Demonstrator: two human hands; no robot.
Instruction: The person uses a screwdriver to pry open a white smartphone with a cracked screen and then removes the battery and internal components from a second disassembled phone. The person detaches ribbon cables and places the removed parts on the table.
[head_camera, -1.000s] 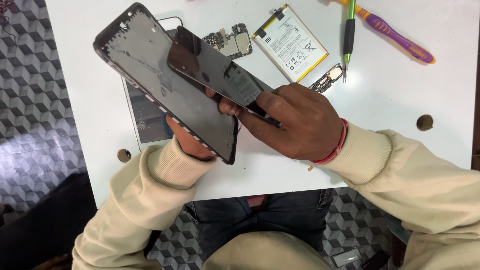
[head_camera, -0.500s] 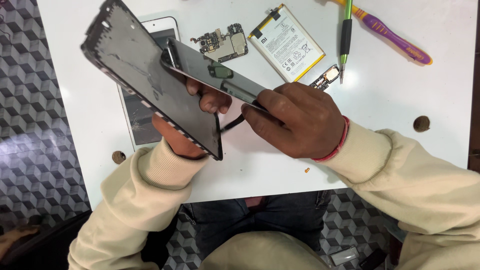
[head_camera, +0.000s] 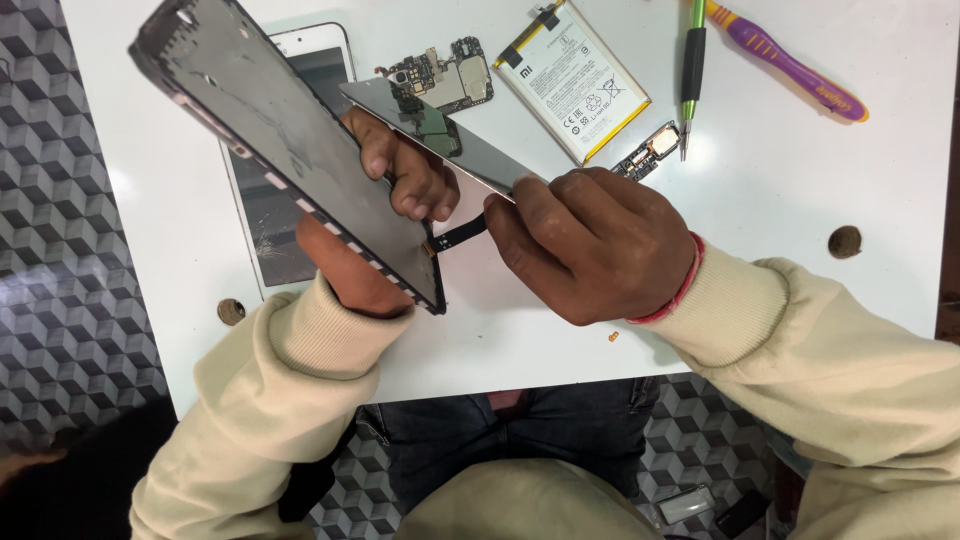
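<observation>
Head view showed the left hand (head_camera: 400, 185) gripping a dark phone frame (head_camera: 285, 150), held tilted above the white tabletop (head_camera: 800, 190); the right hand (head_camera: 595, 245) was closed on the lower end of a glossy display panel (head_camera: 450, 135), just right of the frame; a black flex ribbon (head_camera: 460, 232) ran between panel and frame; a white phone (head_camera: 300, 55) lay beneath the frame; a circuit board (head_camera: 455, 80), a battery (head_camera: 570, 80), a green-tipped tool (head_camera: 692, 75) and a purple pry tool (head_camera: 785, 62) lay right of the frame.
</observation>
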